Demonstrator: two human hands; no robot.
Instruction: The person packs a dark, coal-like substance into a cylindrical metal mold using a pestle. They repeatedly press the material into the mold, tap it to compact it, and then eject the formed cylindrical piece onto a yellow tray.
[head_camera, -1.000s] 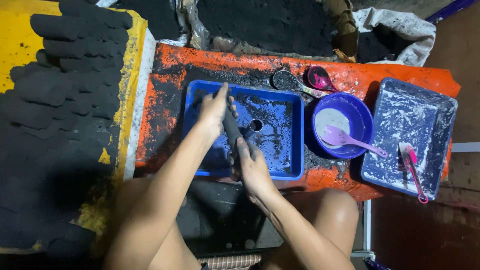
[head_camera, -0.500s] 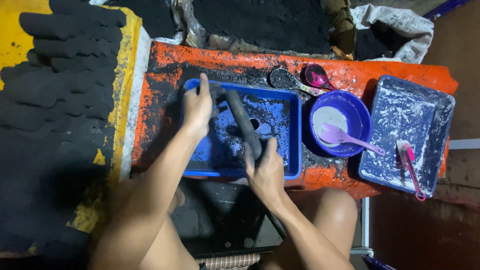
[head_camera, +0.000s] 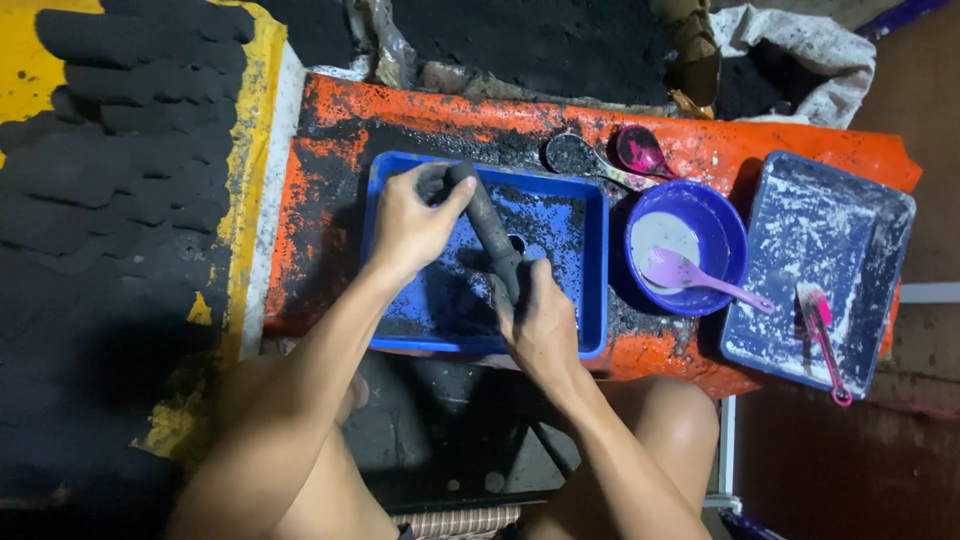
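I see both hands gripping a dark cylinder (head_camera: 490, 232) over the blue tray (head_camera: 596, 262); left hand (head_camera: 408, 225) at its far end; right hand (head_camera: 540, 322) at its near end.

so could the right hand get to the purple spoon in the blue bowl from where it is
Probably yes: the purple spoon lies uncovered in the blue bowl, nothing between. But the right hand grips the dark roll and would have to let go.

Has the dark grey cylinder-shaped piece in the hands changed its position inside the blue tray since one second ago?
Yes. The dark grey cylinder-shaped piece was held nearly upright; now it leans, its top end tipped toward the far-left corner of the blue tray, away from the purple bowl.
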